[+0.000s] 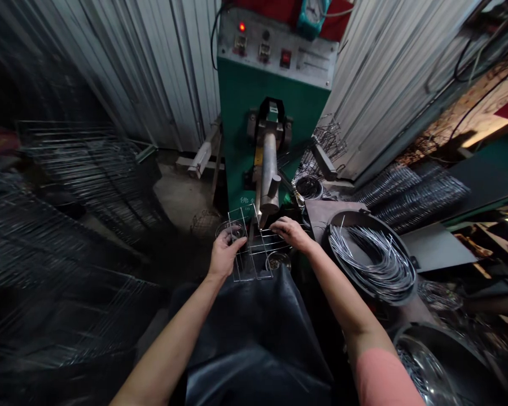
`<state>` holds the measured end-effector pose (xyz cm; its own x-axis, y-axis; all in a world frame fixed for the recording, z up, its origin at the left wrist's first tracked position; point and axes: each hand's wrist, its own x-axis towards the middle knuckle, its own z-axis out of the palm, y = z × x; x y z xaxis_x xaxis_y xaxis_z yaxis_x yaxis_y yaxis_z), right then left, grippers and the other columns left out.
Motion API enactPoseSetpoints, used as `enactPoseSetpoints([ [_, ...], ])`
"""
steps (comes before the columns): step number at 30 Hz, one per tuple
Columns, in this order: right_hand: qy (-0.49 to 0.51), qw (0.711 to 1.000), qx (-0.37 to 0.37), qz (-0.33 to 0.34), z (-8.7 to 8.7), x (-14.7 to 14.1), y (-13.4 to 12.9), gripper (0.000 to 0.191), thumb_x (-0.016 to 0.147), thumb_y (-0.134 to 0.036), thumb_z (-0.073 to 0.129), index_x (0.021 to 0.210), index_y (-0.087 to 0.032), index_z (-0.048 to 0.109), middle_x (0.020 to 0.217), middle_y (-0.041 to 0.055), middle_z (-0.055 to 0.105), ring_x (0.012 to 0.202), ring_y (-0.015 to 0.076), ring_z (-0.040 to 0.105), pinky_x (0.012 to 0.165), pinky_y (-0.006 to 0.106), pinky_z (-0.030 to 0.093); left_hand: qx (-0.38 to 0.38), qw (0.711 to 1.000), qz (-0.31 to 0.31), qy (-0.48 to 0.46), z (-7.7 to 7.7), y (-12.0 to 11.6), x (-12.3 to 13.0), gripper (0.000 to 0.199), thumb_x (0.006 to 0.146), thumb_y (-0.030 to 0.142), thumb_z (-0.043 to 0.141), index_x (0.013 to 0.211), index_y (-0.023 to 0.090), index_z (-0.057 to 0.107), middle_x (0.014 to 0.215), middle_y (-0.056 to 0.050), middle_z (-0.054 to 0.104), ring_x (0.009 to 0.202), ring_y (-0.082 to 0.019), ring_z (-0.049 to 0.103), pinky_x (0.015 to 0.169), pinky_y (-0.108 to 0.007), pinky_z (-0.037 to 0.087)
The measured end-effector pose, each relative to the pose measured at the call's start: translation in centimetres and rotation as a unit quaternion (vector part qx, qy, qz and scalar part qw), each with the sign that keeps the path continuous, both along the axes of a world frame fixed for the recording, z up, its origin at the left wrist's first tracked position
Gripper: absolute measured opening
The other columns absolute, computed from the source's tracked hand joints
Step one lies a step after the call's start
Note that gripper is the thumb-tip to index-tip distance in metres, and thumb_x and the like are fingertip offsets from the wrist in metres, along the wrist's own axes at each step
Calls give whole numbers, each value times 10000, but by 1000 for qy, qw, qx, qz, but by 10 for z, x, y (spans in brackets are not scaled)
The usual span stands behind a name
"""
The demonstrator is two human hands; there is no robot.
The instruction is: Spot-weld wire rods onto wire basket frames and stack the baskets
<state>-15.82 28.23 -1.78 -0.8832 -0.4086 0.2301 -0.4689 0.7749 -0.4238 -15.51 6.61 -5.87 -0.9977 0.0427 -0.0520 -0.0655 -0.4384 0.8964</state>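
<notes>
A small wire rack (254,278) is held up under the electrode arm (270,163) of a green spot welder (241,113). My left hand (225,252) is closed on its left side, the thumb pressed over the wires. On the right, my right hand (291,232) is closed in a pinch at the wires beside the electrode tip. Whether it grips the rack itself or a separate wire is hard to make out. The rack's upper wires stand close to the tip; contact cannot be told.
A round tray (331,248) of curved metal wires stands at the right, with another basin (406,338) of metal parts below it. Stacked wire racks (88,169) fill the left side. A dark apron (254,338) covers my lap. A corrugated wall (169,67) rises behind the welder.
</notes>
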Motion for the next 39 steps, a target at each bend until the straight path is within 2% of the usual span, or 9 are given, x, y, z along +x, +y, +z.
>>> enactPoseSetpoints([
  [4, -2, 1000, -1, 5, 4, -3, 1, 184, 891, -208, 492, 951, -193, 665, 858, 65, 595, 830, 179, 542, 759, 279, 432, 12, 1000, -5, -9, -1, 1, -4, 439, 518, 235, 786, 907, 153, 598, 602, 61, 542, 593, -82, 508, 646, -223, 401],
  [13, -18, 1000, -8, 10, 8, -8, 3, 202, 894, -227, 483, 938, -207, 678, 871, 59, 608, 850, 173, 553, 782, 275, 442, 20, 1000, -16, -16, -5, 3, -7, 455, 509, 234, 794, 916, 148, 608, 780, -3, 636, 732, -119, 582, 752, -269, 428],
  [20, -25, 1000, -9, 9, 6, -9, 4, 195, 893, -233, 486, 919, -195, 676, 860, 56, 628, 835, 171, 576, 778, 276, 452, 2, 999, -25, -40, -3, 3, -6, 448, 521, 261, 792, 916, 144, 617, 678, 23, 606, 651, -117, 567, 722, -284, 436],
  [27, -31, 999, -10, 17, 6, -12, 5, 152, 872, -205, 517, 916, -199, 662, 868, 52, 625, 838, 168, 579, 768, 273, 452, -3, 999, -37, -38, -3, 0, -8, 475, 500, 265, 800, 924, 144, 624, 770, -9, 641, 725, -134, 580, 777, -297, 429],
  [30, -12, 1000, -12, -1, 3, -8, 5, 120, 848, -191, 550, 919, -199, 646, 870, 52, 632, 859, 182, 573, 779, 290, 443, -14, 999, -33, -31, -4, 0, -9, 474, 502, 273, 797, 926, 144, 630, 776, -14, 638, 731, -138, 581, 775, -298, 428],
  [33, 28, 998, -25, -58, -2, -1, 5, 151, 801, -200, 614, 951, -211, 606, 922, 48, 634, 889, 196, 566, 793, 314, 426, -14, 999, -33, -22, -6, 0, -10, 480, 502, 288, 795, 930, 138, 634, 797, -29, 644, 753, -147, 586, 781, -303, 426],
  [35, 45, 994, -36, -92, -6, 3, 5, 126, 789, -211, 629, 908, -208, 587, 894, 39, 631, 855, 190, 568, 770, 310, 420, -10, 999, -34, -29, -7, 0, -11, 496, 495, 288, 799, 937, 136, 631, 795, -31, 649, 742, -147, 589, 783, -311, 429],
  [37, 51, 993, -42, -98, -8, 4, 6, 56, 802, -227, 617, 831, -201, 576, 840, 32, 627, 813, 179, 568, 754, 304, 415, -10, 999, -33, -37, -7, 0, -11, 507, 489, 279, 803, 943, 139, 626, 782, -27, 654, 725, -147, 593, 785, -320, 433],
  [39, 56, 994, -42, -85, -9, 4, 6, 65, 818, -251, 601, 789, -198, 577, 829, 34, 634, 815, 178, 571, 767, 309, 408, -13, 999, -33, -37, -7, 0, -11, 506, 484, 273, 806, 938, 141, 625, 765, -22, 655, 722, -152, 599, 788, -327, 435],
])
